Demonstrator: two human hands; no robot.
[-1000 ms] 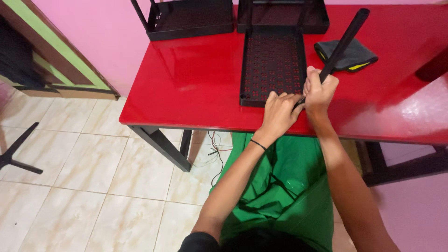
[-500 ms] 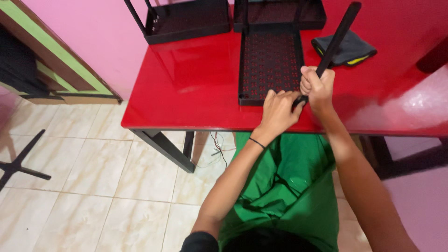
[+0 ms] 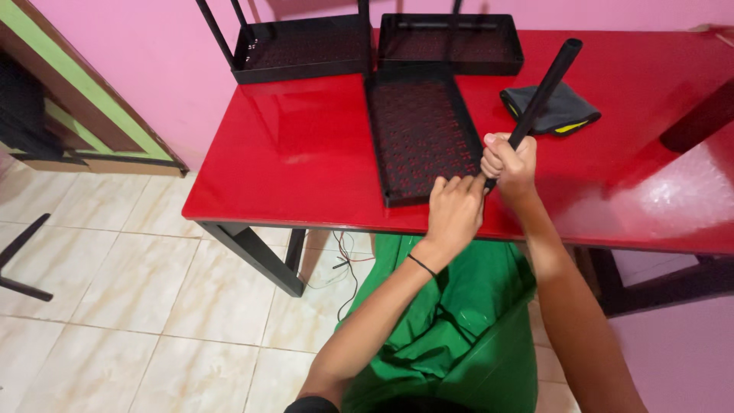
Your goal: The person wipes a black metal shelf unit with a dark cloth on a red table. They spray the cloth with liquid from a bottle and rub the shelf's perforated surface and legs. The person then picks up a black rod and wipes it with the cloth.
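Observation:
A black perforated metal tray (image 3: 417, 130) lies flat on the red table (image 3: 306, 153). My left hand (image 3: 453, 210) presses on the tray's near right corner, fingers curled over its rim. My right hand (image 3: 508, 162) is shut around the lower end of a black tube (image 3: 544, 88), which slants up and to the right from that same corner. The joint between tube and tray is hidden by my fingers.
Two more black trays (image 3: 302, 47) (image 3: 451, 42) with upright posts stand at the table's back edge against the pink wall. A grey cloth with a yellow edge (image 3: 552, 109) lies right of the tube. Tiled floor and a black stand leg (image 3: 19, 264) are at left.
The tray has turned slightly, its near end now further right. Both hands stay at the corner and the tube keeps its slant. The camera view has shifted a little.

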